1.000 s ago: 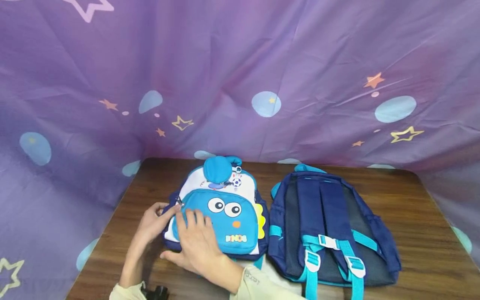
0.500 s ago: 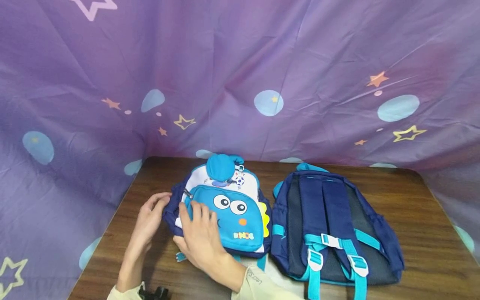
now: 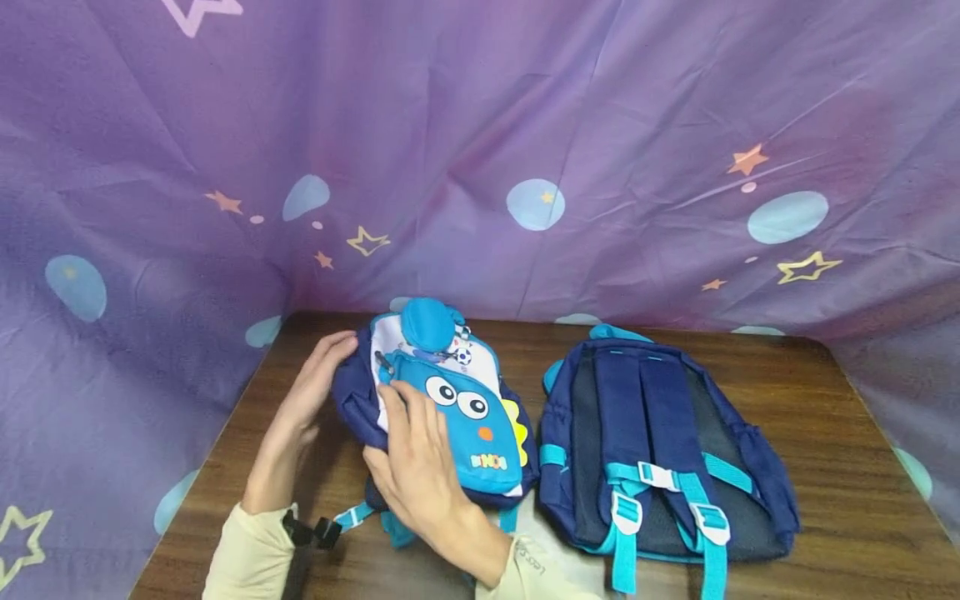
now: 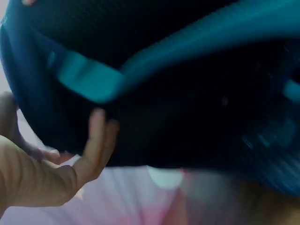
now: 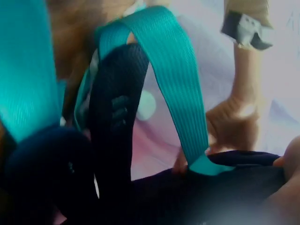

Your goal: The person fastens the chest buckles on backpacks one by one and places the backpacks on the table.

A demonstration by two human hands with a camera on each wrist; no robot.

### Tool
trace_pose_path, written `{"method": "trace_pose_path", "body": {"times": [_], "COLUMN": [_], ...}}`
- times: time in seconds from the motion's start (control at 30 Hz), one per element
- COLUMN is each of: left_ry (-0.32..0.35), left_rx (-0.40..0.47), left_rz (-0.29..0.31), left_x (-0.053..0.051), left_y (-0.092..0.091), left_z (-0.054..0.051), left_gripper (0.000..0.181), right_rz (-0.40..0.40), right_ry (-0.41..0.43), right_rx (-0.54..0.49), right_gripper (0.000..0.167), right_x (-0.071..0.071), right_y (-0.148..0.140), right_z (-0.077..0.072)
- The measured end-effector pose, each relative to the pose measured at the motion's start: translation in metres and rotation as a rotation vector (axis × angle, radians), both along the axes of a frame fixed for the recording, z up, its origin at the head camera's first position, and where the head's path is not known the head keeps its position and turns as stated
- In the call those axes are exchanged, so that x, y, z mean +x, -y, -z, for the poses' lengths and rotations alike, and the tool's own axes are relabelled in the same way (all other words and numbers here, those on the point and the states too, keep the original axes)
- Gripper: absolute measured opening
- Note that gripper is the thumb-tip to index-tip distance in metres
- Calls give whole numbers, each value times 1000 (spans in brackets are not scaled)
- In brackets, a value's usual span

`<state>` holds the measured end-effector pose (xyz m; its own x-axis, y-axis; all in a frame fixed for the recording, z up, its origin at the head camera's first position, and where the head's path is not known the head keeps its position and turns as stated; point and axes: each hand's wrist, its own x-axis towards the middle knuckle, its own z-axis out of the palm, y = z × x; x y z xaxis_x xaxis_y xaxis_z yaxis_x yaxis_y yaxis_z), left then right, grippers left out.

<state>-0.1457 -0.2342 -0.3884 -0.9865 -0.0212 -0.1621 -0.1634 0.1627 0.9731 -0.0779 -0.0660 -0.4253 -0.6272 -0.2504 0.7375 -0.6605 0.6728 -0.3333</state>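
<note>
A small dinosaur backpack [image 3: 457,450] in blue and white, with googly eyes and yellow spikes, stands tilted in the head view, its left side raised. My left hand [image 3: 307,396] holds its navy left side; in the left wrist view, fingers [image 4: 97,136] reach over the dark back panel. My right hand [image 3: 420,462] grips the lower left part, its fingers over the blue front pocket and its thumb at the bottom edge. Teal straps [image 5: 173,70] loop from the back in the right wrist view. The right hand is mostly out of that view, at its right edge.
A second navy backpack [image 3: 667,450] lies to the right, back panel and straps facing up, close to the first one. Both are on a brown wooden table [image 3: 832,417]. A purple star-patterned cloth [image 3: 465,150] hangs behind and to the left.
The dinosaur backpack's left side has lifted and the bag has turned, showing more navy side and a teal strap below. My left hand moved up along its edge; the right hand shifted slightly right.
</note>
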Motion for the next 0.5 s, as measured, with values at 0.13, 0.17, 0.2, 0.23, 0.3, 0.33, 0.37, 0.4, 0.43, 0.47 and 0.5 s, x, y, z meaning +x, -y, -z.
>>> {"method": "trace_pose_path", "body": {"times": [0.13,0.17,0.2,0.23,0.3,0.33,0.37,0.4,0.43,0.47,0.5], "left_ry": [4,3,4,1,-15,-27,-38,-51,-71,-85,-97], "left_rx": [105,122,137,132,100,77,59,39,12,7,4], "left_rz": [18,20,23,26,27,25,31,39,47,57,68], "left_x": [-6,-7,-8,-8,-9,-10,-11,-12,-13,-14,-15], "left_y": [-13,-16,-18,-20,-23,-24,-26,-27,-29,-30,-32], "left_z": [-16,-18,-21,-23,-29,-32,-35,-39,-42,-46,-49], "left_gripper": [49,50,51,51,52,52,51,50,49,48,47], "right_rz": [-16,-5,8,26,60,72,78,83,88,91,97], "right_ry": [85,111,139,166,210,233,248,263,275,283,291], "right_rx": [0,17,34,55,98,117,126,136,149,165,189], "right_gripper": [71,74,77,81,88,92,94,95,95,94,93], "right_x": [4,5,7,8,10,10,8,7,4,1,-2], "right_y": [-4,-6,-7,-9,-13,-15,-16,-17,-17,-17,-17], "right_z": [-9,-13,-19,-26,-43,-54,-64,-74,-84,-92,-99]}}
